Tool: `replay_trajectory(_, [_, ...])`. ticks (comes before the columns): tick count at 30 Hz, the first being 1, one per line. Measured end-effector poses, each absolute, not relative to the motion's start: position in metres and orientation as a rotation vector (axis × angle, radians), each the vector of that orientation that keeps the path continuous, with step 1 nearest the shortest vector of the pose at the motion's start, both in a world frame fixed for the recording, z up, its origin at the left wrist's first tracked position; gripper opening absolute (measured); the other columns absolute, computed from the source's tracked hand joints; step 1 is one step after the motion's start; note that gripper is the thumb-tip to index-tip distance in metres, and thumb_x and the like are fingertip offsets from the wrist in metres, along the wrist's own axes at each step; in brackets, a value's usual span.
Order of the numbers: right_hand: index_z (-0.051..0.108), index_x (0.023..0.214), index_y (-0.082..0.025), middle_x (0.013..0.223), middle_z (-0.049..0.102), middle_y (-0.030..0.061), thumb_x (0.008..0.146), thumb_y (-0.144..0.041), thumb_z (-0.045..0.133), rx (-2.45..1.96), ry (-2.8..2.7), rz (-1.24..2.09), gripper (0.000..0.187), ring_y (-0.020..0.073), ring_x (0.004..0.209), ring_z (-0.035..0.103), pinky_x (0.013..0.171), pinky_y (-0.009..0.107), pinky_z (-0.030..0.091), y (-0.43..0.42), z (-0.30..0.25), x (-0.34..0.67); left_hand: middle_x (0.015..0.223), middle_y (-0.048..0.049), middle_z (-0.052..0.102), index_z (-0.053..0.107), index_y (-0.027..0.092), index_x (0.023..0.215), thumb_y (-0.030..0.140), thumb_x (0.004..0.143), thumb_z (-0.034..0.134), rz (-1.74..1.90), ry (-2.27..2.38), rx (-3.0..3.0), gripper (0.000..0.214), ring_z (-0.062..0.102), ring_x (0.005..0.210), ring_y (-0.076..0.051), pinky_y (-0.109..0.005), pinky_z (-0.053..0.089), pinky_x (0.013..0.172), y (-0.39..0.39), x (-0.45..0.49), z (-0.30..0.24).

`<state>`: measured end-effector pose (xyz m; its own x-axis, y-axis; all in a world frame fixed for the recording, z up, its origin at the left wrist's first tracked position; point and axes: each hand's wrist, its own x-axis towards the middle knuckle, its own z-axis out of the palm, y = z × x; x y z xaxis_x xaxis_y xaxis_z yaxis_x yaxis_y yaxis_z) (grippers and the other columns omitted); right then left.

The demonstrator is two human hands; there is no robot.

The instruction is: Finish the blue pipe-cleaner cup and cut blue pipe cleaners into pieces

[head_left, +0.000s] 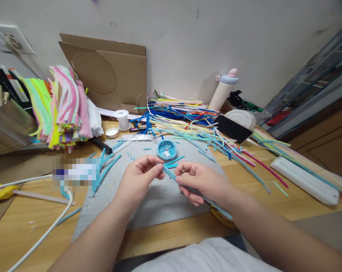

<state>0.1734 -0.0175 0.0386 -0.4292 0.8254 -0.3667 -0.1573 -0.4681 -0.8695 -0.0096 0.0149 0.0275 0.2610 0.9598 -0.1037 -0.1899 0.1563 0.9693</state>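
Observation:
Both my hands hold one light blue pipe cleaner (171,175) over a grey mat (159,204). My left hand (141,177) pinches its upper end between thumb and fingers. My right hand (200,181) is closed round its middle, and the rest of the pipe cleaner runs under my palm and out towards my wrist. Just beyond my fingers, on the mat, lies a small round blue coiled piece (166,150) with a white bit at its centre. Short blue offcuts (172,162) lie beside it.
A heap of many-coloured pipe cleaners (188,117) spreads across the back of the wooden table. Stacked pink, yellow and green bundles (63,109) stand at left by cardboard (108,71). A phone (233,128), bottle (224,88), wire spool (122,118), white cable (46,230) and white tube (304,179) lie around.

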Motion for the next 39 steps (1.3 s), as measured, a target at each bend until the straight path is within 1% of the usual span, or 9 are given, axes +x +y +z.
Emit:
replay_trajectory(4, [0.059,0.090,-0.019,0.070,0.066,-0.0018,0.077,-0.030,0.064,-0.881,-0.651,1.923,0.017,0.0056,0.046,0.055,0.052,0.020,0.050,-0.018,0.032,0.173,0.059,0.0033,0.064,0.063,0.015,0.073,0.023,0.061,0.079,1.032,0.898,0.752,0.022,0.060,0.054,-0.007,-0.017,0.050,0.056,0.018,-0.009,0.025])
replay_trajectory(6, [0.062,0.094,-0.019,0.084,0.067,0.0000,0.074,-0.023,0.069,-0.821,-0.660,1.800,0.022,0.0070,0.062,0.061,0.066,0.022,0.052,-0.020,0.026,0.163,0.059,0.0034,0.064,0.062,0.014,0.074,0.024,0.060,0.079,1.023,0.879,0.699,0.024,0.060,0.055,-0.006,-0.016,0.050,0.058,0.017,-0.006,0.021])
replay_trajectory(8, [0.064,0.095,-0.018,0.084,0.067,0.0010,0.073,-0.020,0.071,-0.788,-0.687,1.706,0.023,0.0082,0.069,0.061,0.070,0.022,0.050,-0.021,0.021,0.150,0.062,0.0014,0.066,0.061,0.014,0.075,0.025,0.061,0.078,1.016,0.868,0.716,0.025,0.062,0.057,-0.007,-0.018,0.051,0.059,0.013,-0.001,0.015])
replay_trajectory(14, [0.070,0.080,-0.014,0.064,0.063,-0.0012,0.066,-0.026,0.078,-0.882,-0.469,1.535,0.021,0.0054,0.055,0.053,0.056,0.017,0.047,-0.018,0.011,0.132,0.065,-0.0018,0.069,0.059,0.013,0.074,0.025,0.065,0.075,1.029,0.892,0.856,0.022,0.063,0.059,-0.010,-0.023,0.052,0.063,0.002,0.011,0.005])
replay_trajectory(17, [0.070,0.080,-0.014,0.060,0.059,-0.0032,0.063,-0.028,0.079,-0.928,-0.480,1.502,0.023,0.0052,0.053,0.051,0.052,0.016,0.045,-0.018,0.008,0.133,0.063,-0.0019,0.068,0.058,0.013,0.072,0.025,0.065,0.074,1.021,0.921,0.924,0.021,0.064,0.059,-0.013,-0.026,0.052,0.062,0.002,0.013,0.005])
replay_trajectory(23, [0.069,0.081,-0.014,0.060,0.061,-0.0014,0.064,-0.026,0.079,-0.973,-0.515,1.456,0.024,0.0079,0.056,0.055,0.054,0.018,0.048,-0.019,0.004,0.134,0.063,0.0020,0.063,0.056,0.016,0.066,0.022,0.066,0.069,1.085,1.011,1.069,0.014,0.062,0.060,-0.011,-0.024,0.048,0.062,-0.003,0.016,0.005])
replay_trajectory(28, [0.068,0.076,-0.015,0.065,0.064,-0.0008,0.059,-0.025,0.081,-0.987,-0.360,1.500,0.023,0.0081,0.058,0.059,0.056,0.017,0.051,-0.015,0.005,0.138,0.064,0.0005,0.063,0.056,0.017,0.069,0.024,0.069,0.064,1.012,1.033,1.155,0.011,0.060,0.059,-0.012,-0.025,0.048,0.061,-0.004,0.015,0.003])
replay_trajectory(35, [0.068,0.065,-0.015,0.055,0.065,0.0005,0.060,-0.035,0.079,-1.277,-0.911,1.270,0.023,0.0114,0.049,0.057,0.051,0.024,0.048,-0.015,0.002,0.151,0.065,-0.0010,0.064,0.065,0.017,0.066,0.025,0.064,0.067,0.827,1.125,1.487,0.009,0.051,0.056,-0.012,-0.024,0.037,0.053,0.007,0.004,-0.002])
replay_trajectory(39, [0.071,0.072,-0.016,0.067,0.069,0.0017,0.062,-0.037,0.076,-1.363,-1.078,1.239,0.024,0.0116,0.056,0.057,0.055,0.025,0.046,-0.017,-0.006,0.154,0.066,-0.0007,0.067,0.072,0.019,0.071,0.026,0.067,0.064,0.722,1.114,1.669,0.011,0.052,0.059,-0.014,-0.025,0.036,0.056,0.012,-0.001,-0.003])
